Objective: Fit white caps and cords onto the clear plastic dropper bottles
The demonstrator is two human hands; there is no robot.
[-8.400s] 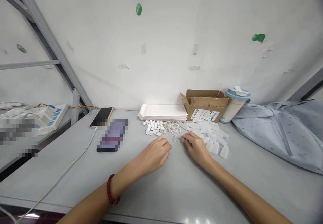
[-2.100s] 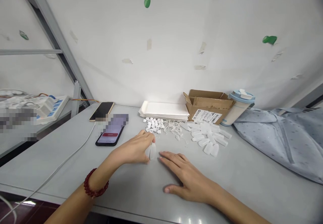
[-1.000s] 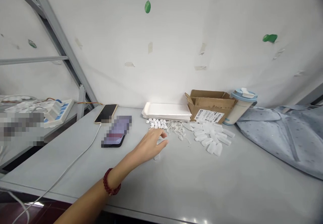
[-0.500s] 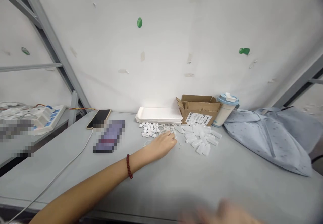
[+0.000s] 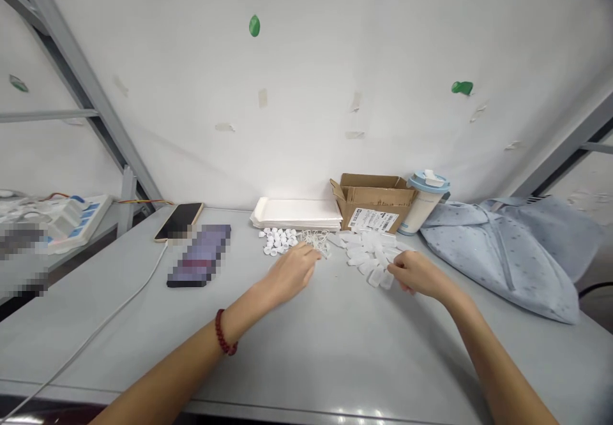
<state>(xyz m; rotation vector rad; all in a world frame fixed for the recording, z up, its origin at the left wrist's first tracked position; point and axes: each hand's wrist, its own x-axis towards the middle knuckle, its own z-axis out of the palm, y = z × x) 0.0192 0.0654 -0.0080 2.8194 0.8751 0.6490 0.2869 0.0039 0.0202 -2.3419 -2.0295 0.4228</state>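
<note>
My left hand point(image 5: 293, 273), with a dark red bead bracelet point(image 5: 224, 334) at the wrist, reaches to the near edge of a tangle of thin white strings point(image 5: 316, 238). Its fingers are bent together, and whatever is between them is hidden. Small white caps point(image 5: 278, 241) lie in a loose group just behind that hand. My right hand point(image 5: 417, 274) is at the right edge of a pile of translucent flat plastic pieces point(image 5: 368, 256). Thumb and fingers are pinched together there; I cannot make out anything between them.
Behind the small parts stand a stack of white envelopes point(image 5: 297, 213), an open cardboard box point(image 5: 376, 201) and a cup with a blue lid point(image 5: 422, 203). A light blue fabric bag point(image 5: 498, 259) lies at right. Two phones, a black one point(image 5: 178, 222) and a purple one point(image 5: 204, 253), lie left.
My right hand has come up from the blurred lower edge to the translucent pieces. My left hand has drawn slightly back off the strings, uncovering more of them. The view has shifted slightly.
</note>
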